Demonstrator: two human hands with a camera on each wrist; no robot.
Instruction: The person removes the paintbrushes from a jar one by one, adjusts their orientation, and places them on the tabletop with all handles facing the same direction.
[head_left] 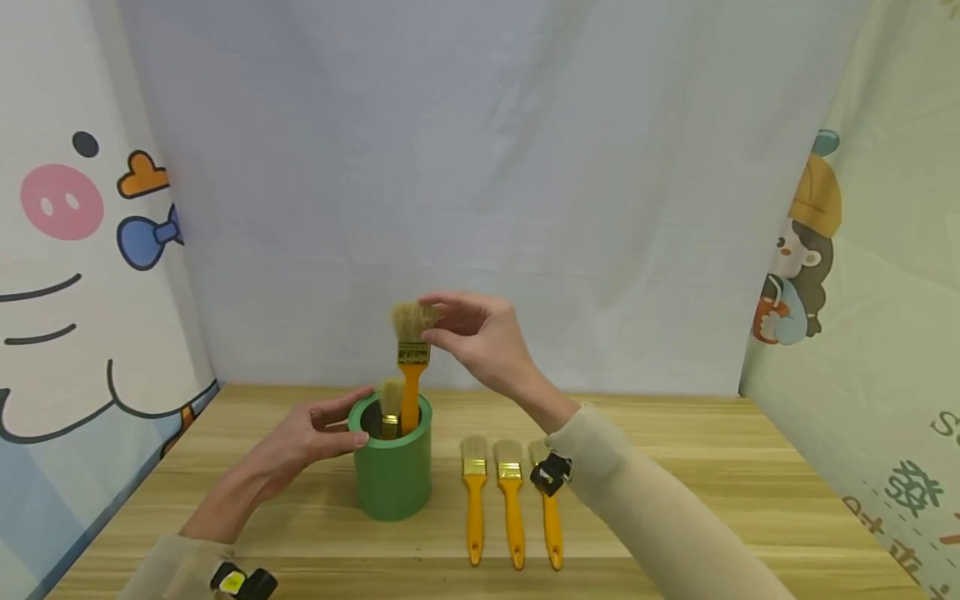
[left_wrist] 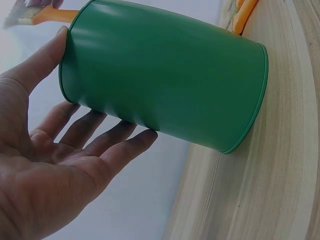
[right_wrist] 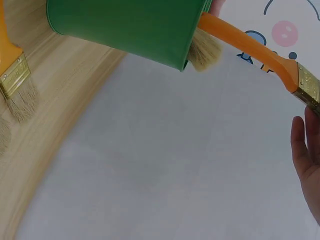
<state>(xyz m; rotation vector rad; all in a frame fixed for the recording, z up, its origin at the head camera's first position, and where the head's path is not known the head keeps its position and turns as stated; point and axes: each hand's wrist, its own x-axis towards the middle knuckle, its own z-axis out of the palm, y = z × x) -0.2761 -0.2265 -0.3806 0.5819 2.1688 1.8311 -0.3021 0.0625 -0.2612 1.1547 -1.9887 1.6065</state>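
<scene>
A green cylindrical container (head_left: 393, 483) stands upright on the wooden table. My left hand (head_left: 300, 442) holds it at the upper left, thumb at the near rim and fingers along its far side. In the right wrist view, an orange-handled paintbrush (right_wrist: 250, 45) leans out over the container's rim. My right hand (head_left: 487, 342) pinches that brush by its pale bristles, above the metal band, with the handle end down inside the container. Another paintbrush (head_left: 390, 404) stands beside it in the container, bristles up, its handle hidden by the wall.
Three more paintbrushes lie side by side to the right of the container, bristles away from me: a left one (head_left: 475, 492), a middle one (head_left: 512, 500) and a right one (head_left: 551, 525) partly covered by the wrist camera. A pale curtain (head_left: 480, 167) hangs behind the wooden table (head_left: 675, 467).
</scene>
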